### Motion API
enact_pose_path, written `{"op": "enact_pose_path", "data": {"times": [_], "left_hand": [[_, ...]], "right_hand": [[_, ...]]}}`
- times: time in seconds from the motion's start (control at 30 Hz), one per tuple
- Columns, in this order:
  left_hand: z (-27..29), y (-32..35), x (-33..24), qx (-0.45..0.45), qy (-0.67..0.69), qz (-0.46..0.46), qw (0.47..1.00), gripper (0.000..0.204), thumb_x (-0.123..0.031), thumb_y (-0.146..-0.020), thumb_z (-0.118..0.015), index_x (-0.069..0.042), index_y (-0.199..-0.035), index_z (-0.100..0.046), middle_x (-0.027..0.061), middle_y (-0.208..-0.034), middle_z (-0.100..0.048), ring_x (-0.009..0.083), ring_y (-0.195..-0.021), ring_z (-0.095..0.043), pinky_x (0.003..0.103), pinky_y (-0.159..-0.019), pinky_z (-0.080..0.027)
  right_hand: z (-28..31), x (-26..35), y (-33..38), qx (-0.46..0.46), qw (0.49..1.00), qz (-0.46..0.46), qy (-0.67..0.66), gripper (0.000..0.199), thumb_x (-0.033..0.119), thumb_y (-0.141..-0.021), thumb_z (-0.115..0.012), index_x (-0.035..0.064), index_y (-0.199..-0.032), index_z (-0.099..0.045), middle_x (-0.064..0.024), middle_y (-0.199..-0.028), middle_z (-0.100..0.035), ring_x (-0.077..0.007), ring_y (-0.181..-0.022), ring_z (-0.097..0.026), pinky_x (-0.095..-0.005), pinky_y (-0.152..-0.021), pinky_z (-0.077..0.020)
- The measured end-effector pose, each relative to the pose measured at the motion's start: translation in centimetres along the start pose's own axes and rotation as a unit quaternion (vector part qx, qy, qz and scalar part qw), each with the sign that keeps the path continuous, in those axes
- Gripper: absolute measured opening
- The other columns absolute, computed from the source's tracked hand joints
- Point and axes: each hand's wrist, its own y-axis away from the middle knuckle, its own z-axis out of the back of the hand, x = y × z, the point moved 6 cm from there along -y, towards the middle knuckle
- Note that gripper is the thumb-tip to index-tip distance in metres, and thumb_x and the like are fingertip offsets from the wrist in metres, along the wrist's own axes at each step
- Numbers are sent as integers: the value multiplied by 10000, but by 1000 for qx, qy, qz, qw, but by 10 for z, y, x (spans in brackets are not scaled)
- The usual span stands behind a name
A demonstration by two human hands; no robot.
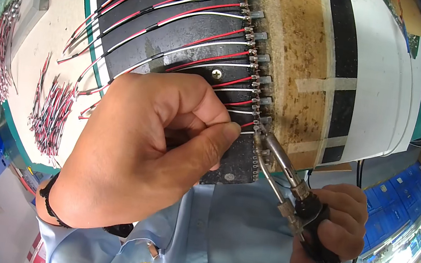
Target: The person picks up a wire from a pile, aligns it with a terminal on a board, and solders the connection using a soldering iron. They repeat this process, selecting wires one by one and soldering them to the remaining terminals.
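Note:
My left hand (149, 144) is closed over the lower end of a black jig board (141, 46), its thumb and fingers pinching a thin red and white wire pair (246, 124) at the board's edge. Several red and white wires (194, 16) lie side by side across the board, each ending in a small metal terminal (258, 57). My right hand (334, 224) grips the black handle of a soldering iron (290, 175). Its metal tip touches the terminal at the pinched wire, next to a scorched brown wooden block (297, 52).
A heap of loose red and white wires (55, 109) lies on the pale bench at the left, with another bundle (2, 48) farther left. A white panel with black stripes (380, 74) stands right of the wooden block. Blue bins (400, 196) sit lower right.

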Motion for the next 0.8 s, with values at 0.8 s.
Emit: {"op": "enact_pose_path", "data": {"times": [0.8], "left_hand": [[0, 0, 0, 2, -1, 1, 1000, 70, -7, -883, -654, 49, -859, -620, 54, -737, -648, 59, -606, -593, 180, -509, -466]], "right_hand": [[-1, -1, -3, 39, 998, -12, -37, 479, 477, -897, -564, 34, -1070, -508, -37, -596, -569, -217, -535, -607, -326, -476, -465]]}}
